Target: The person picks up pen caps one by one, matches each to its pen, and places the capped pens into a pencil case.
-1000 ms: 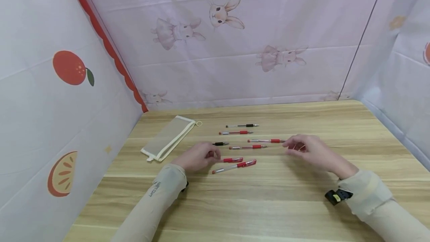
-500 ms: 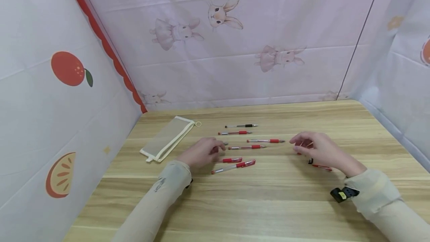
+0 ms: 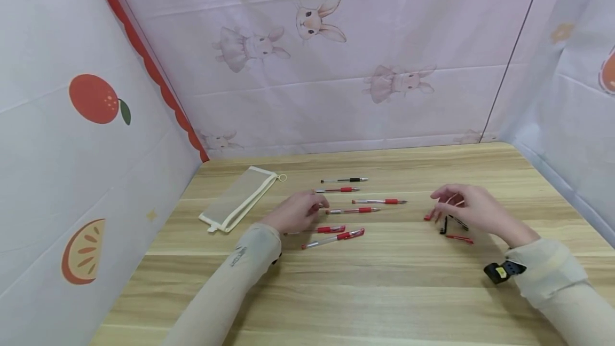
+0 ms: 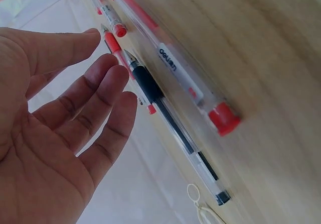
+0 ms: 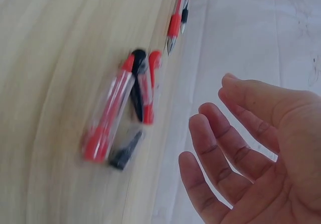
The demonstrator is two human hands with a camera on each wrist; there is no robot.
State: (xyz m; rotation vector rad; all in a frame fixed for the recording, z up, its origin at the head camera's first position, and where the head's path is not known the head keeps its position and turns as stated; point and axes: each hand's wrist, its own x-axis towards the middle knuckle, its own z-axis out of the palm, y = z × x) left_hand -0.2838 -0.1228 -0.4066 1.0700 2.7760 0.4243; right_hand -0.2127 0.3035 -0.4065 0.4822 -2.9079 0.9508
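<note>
My left hand (image 3: 299, 212) hovers over the left part of the pen group, fingers loosely bent and holding nothing. In the left wrist view, an uncapped black gel pen (image 4: 168, 123) lies beside its fingertips; from the head it is mostly hidden under that hand. Closer to me are two red pens with caps on, one (image 3: 333, 238) slanted and one (image 3: 331, 229) partly covered by the hand. My right hand (image 3: 473, 208), relaxed with nothing in it, is above several loose pen caps, among them a red cap (image 3: 459, 239) and a black cap (image 5: 128, 146).
Uncapped red pens (image 3: 355, 210) lie in rough rows at mid-table, with a black pen (image 3: 343, 180) farthest back. A mesh zip pouch (image 3: 237, 196) rests at the left. Printed cloth (image 3: 375, 111) walls the wooden table (image 3: 375, 298) at the back and sides.
My right hand has moved right, away from the pens, and the loose caps beneath it have come into view. My left hand has shifted slightly right and away from me, over the black pen.
</note>
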